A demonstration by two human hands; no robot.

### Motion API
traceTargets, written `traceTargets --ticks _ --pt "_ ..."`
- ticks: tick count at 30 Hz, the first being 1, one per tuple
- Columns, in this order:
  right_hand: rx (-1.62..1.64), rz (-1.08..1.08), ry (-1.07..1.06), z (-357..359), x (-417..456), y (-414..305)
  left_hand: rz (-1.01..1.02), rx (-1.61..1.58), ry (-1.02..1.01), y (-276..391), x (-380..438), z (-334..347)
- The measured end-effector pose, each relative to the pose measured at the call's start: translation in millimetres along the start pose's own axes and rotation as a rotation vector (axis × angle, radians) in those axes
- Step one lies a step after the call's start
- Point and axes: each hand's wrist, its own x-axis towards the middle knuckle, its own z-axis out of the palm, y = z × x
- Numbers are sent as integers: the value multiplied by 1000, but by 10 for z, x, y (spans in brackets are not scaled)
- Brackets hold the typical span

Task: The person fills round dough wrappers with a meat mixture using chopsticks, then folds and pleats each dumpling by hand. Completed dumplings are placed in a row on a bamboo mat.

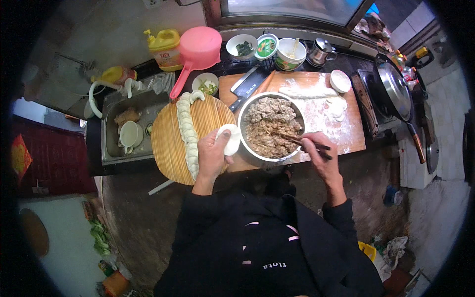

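Note:
A round white dough wrapper (233, 140) lies in my left hand (212, 154), held under the thumb. Below that hand is a round bamboo board (163, 137), where a long row of folded dumplings (187, 128) overlaps one another; a single dumpling (197, 96) sits by the row's far end. My right hand (322, 154) grips dark chopsticks (315, 144), their tips sunk in minced filling (271, 128). The filling fills much of a metal bowl (244, 146), brown in front and paler behind. Flattened dough wrappers (336, 107) are stacked on the floured wooden board (350, 135) to the right.
A cleaver (246, 87) lies behind the bowl, beside a dough roll (308, 92) and a small white bowl (340, 81). The sink (111, 150) is left, with a pink ladle (200, 48) behind. A lidded wok (395, 89) stands right, its handle jutting forward.

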Motion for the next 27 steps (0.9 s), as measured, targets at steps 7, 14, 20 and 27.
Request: traceTargets --ticks 7,14,20,27 --pt "-52 -81 -65 334 2 69 -57 -510 -112 -312 34 -67" --pt "8 1 -67 574 -54 240 -96 -615 -98 -472 65 -120" --pt "44 50 -67 599 -137 330 -124 -596 -30 -578 95 -135" --pt "593 556 131 562 -315 372 -174 -633 36 -635 160 -168"
